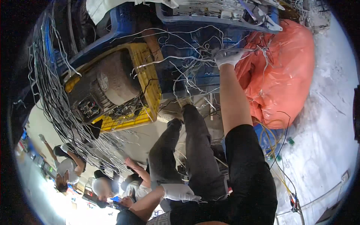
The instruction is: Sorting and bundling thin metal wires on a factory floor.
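Observation:
My right hand (227, 58), in a white glove, reaches far forward with the arm stretched out. Its fingers close on the tangled thin white and grey wires (195, 58), which spread left over a blue crate (210, 80). The fingertips are partly hidden among the strands. My left hand (180, 192), also in a white glove, stays low by my lap, fingers together and pointing right. A thin pale strand seems to show at its tips, too small to name. Beside my right hand is a large orange-red plastic bag (287, 75), with wire ends on its near side.
To the left, a yellow crate (152, 86) holds a dusty motor-like machine (112, 80). A thick bundle of grey and black wires (56, 90) hangs at far left. Several people sit at lower left. Yellow cables (270, 142) lie below the bag, near a white wall (330, 93).

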Demonstrator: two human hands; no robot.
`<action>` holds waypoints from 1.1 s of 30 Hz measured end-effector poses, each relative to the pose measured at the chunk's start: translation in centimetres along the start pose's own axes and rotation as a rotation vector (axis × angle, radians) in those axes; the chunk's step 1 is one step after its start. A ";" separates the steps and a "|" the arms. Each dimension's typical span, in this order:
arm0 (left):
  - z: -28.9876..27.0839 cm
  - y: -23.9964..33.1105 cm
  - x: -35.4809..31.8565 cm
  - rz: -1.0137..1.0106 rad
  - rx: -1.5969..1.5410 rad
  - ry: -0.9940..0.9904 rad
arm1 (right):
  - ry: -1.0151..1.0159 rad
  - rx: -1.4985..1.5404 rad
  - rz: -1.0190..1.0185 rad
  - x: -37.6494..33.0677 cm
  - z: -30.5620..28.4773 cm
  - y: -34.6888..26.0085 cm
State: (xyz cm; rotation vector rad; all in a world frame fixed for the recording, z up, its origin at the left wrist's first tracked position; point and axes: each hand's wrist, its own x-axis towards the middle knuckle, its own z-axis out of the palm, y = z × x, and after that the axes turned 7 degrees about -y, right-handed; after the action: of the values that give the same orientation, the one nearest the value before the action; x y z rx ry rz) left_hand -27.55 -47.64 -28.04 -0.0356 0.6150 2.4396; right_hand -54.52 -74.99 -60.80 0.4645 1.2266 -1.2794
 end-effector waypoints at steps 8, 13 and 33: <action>1.0 0.9 -0.5 0.015 -0.012 0.011 | -0.348 0.355 0.042 -10.3 2.0 -1.1; 1.8 1.3 -0.3 -0.009 0.020 0.006 | -0.162 -0.113 0.001 -7.2 2.5 -4.8; 14.9 5.7 -3.5 -0.095 0.295 0.258 | 0.486 -0.592 -0.637 -27.3 3.6 -11.0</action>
State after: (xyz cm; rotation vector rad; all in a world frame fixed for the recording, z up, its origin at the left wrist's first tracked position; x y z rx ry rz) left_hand -26.20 -47.14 -11.81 -0.2563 1.0581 2.2464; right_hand -57.89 -68.75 -32.01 -0.0779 2.1970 -1.2607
